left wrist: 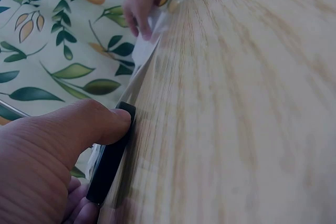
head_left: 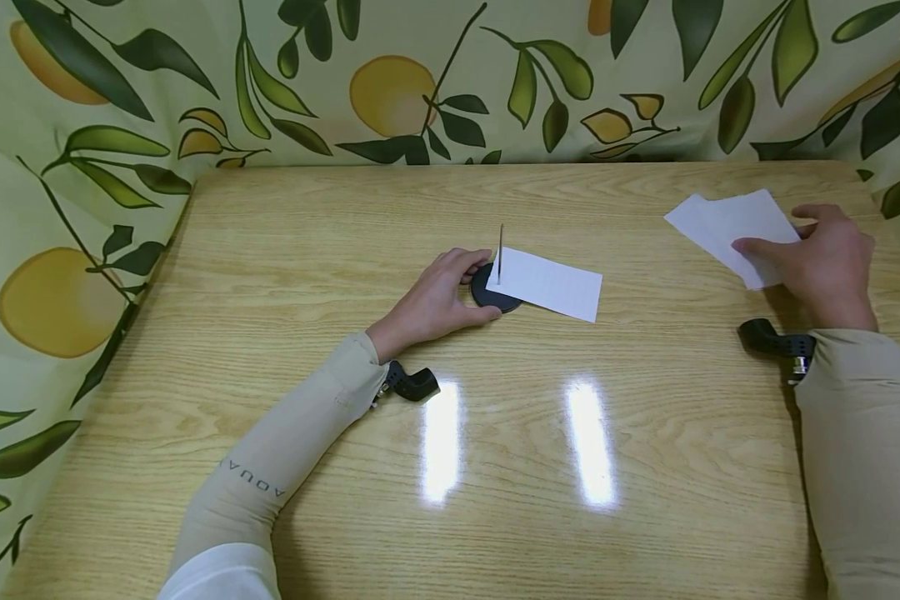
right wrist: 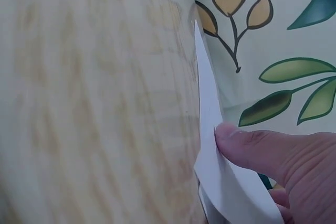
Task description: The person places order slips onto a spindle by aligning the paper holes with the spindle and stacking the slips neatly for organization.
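Note:
A round black base (head_left: 482, 293) with an upright thin metal spike (head_left: 501, 250) stands near the middle of the table. One white paper slip (head_left: 551, 285) is pierced by the spike and lies over the base, reaching out to the right. My left hand (head_left: 442, 292) grips the base's left edge; in the left wrist view the thumb lies on the black rim (left wrist: 111, 153). Off to the right, my right hand (head_left: 832, 258) holds a few overlapping white paper slips (head_left: 742, 225) between thumb and fingers. The right wrist view shows the thumb on top of these slips (right wrist: 210, 108).
The wooden table (head_left: 307, 242) carries two bright light reflections near its front middle. A leaf-and-fruit patterned cloth (head_left: 285, 75) hangs behind it and along the left and right sides. Black wrist cameras (head_left: 412, 383) sit at both cuffs.

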Motion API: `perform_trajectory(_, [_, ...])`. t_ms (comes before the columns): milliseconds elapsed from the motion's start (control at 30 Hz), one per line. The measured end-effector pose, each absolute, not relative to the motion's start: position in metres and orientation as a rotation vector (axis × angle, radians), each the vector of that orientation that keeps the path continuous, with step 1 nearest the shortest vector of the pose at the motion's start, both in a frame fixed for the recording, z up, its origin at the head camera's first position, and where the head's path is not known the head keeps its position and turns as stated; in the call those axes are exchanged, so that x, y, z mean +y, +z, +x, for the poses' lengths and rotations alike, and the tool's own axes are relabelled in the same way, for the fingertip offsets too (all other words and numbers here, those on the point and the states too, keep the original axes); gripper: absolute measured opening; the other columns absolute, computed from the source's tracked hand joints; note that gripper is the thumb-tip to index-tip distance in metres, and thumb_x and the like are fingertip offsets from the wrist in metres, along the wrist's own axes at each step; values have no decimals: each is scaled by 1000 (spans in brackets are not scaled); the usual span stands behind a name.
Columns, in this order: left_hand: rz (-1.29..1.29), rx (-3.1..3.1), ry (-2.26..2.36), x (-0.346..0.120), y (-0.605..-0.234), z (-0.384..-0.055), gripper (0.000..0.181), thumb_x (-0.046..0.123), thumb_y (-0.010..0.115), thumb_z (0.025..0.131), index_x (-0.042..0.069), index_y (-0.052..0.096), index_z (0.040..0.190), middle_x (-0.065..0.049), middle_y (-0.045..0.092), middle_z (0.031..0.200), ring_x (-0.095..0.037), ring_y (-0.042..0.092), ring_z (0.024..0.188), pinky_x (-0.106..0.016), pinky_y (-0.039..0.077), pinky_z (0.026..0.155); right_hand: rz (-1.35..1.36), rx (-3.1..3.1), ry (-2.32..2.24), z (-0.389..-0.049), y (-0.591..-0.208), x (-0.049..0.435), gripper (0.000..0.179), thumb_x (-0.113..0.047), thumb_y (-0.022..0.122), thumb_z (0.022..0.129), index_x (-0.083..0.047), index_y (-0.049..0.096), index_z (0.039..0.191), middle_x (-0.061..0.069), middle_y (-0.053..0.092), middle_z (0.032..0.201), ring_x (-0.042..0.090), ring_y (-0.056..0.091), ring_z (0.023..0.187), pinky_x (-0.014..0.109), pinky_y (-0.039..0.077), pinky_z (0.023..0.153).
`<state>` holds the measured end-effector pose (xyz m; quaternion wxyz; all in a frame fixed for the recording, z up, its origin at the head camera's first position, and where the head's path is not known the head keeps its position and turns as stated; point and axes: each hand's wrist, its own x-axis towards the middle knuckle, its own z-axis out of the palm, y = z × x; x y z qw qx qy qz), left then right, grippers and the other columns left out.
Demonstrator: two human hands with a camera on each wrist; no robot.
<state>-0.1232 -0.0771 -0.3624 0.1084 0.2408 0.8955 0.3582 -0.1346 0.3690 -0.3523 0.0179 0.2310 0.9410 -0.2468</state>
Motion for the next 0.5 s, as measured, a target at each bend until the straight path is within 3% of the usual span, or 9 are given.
perform_trajectory(167, [711, 2643, 1046, -78, -363, -124, 82, 38, 79, 79, 7, 42, 146, -8, 52, 137, -18, 55, 121, -30, 43, 107, 702, 2974, -767, -135, -354, 370, 83, -54, 59, 88, -1, 38, 147, 31, 47, 135, 38, 41, 101, 29, 31, 65])
perform_trajectory(367, [711, 2648, 1036, -78, -363, -124, 82, 39, 78, 79, 8, 42, 146, -7, 51, 138, -18, 54, 122, -30, 43, 107, 744, 2987, -797, -137, -352, 371, 76, -54, 58, 87, -3, 46, 144, 24, 54, 122, 22, 44, 90, 18, 33, 56])
perform_trajectory(500, [702, 2647, 1034, -77, -363, -123, 82, 39, 78, 79, 9, 41, 147, -7, 51, 139, -18, 54, 122, -30, 43, 108, 780, 2952, -801, -138, -351, 371, 76, -58, 56, 86, -1, 54, 137, 14, 57, 108, 15, 42, 87, 18, 34, 55])
